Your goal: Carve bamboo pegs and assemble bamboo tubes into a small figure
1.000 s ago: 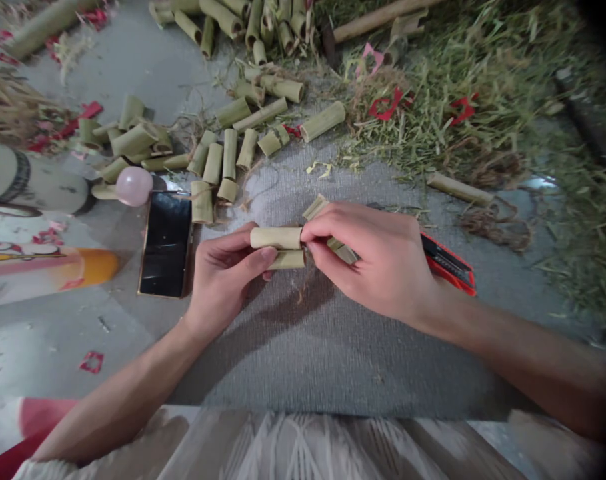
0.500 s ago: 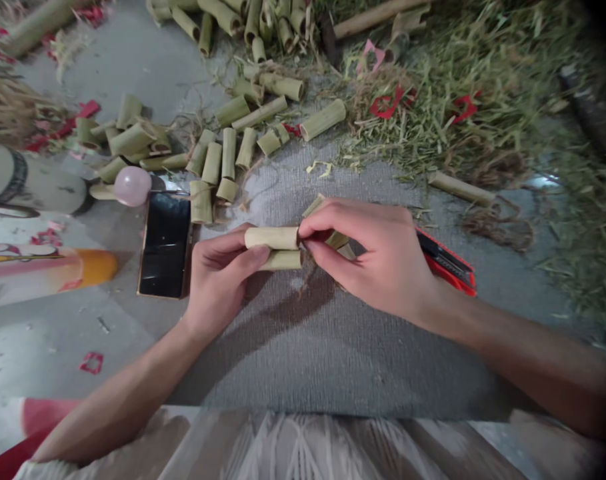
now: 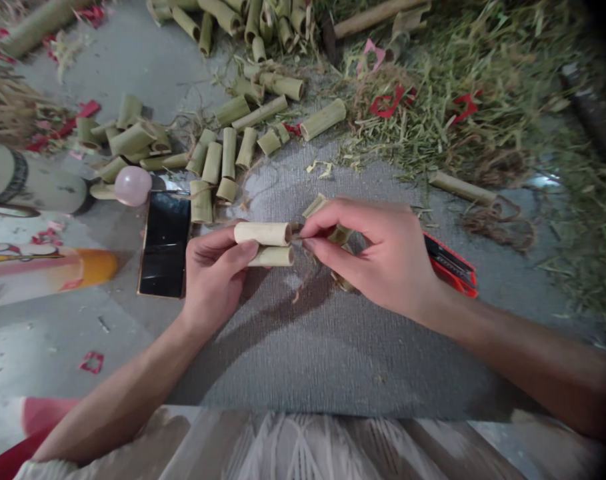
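Two short bamboo tubes (image 3: 265, 234) lie side by side in my left hand (image 3: 215, 270), closed round their left ends with the thumb on top. At their open right ends, my right hand (image 3: 367, 250) pinches a thin brown twine (image 3: 297, 236) that comes from the upper tube's mouth. A loose end of twine dangles below. More bamboo pieces (image 3: 315, 204) lie on the cloth behind my right fingers, partly hidden. Beside my right wrist rests a red and black utility knife (image 3: 450, 263).
A black phone (image 3: 165, 247) lies left of my left hand. Cut bamboo tubes (image 3: 213, 163) are scattered beyond it, with shavings (image 3: 433, 127) heaped at the back right. A pink ball (image 3: 133, 186), a bottle with an orange cap (image 3: 95, 267) and a tied bamboo piece (image 3: 463, 189) lie around.
My left hand has shifted slightly left with the two bamboo tubes, opening a small gap to my right fingers. More twine now shows between the tube's end and the right hand's pinch.
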